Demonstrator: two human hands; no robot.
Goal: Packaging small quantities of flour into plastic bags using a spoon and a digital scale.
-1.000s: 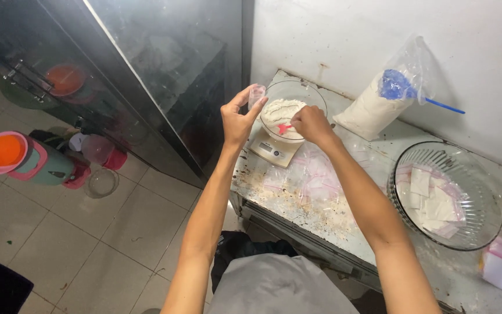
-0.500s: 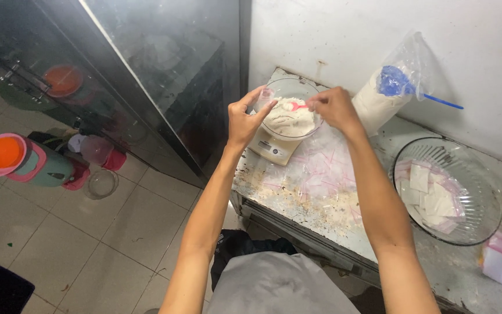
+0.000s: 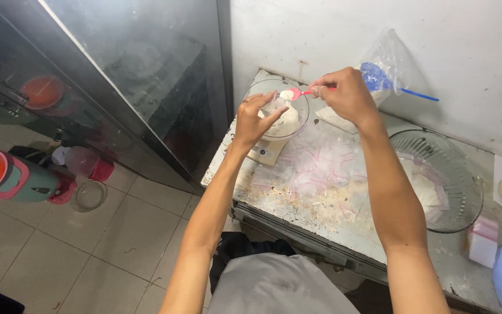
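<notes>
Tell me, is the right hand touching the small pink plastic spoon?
Touching. The head view shows the right hand pinching the handle of the small pink plastic spoon between its fingertips, no gap visible, above the clear glass bowl.

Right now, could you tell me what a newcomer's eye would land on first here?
Probably the right hand holding a small pink plastic spoon of white powder over the clear glass bowl on the worn tabletop. The left hand holds a small clear bag beside the spoon.

Worn white counter point(image 3: 344, 232), speckled with crumbs. Directly on it: small scale point(image 3: 267, 152), loose clear zip bags point(image 3: 321, 168), large glass bowl point(image 3: 437, 174), powder bag point(image 3: 379, 75) against wall.
</notes>
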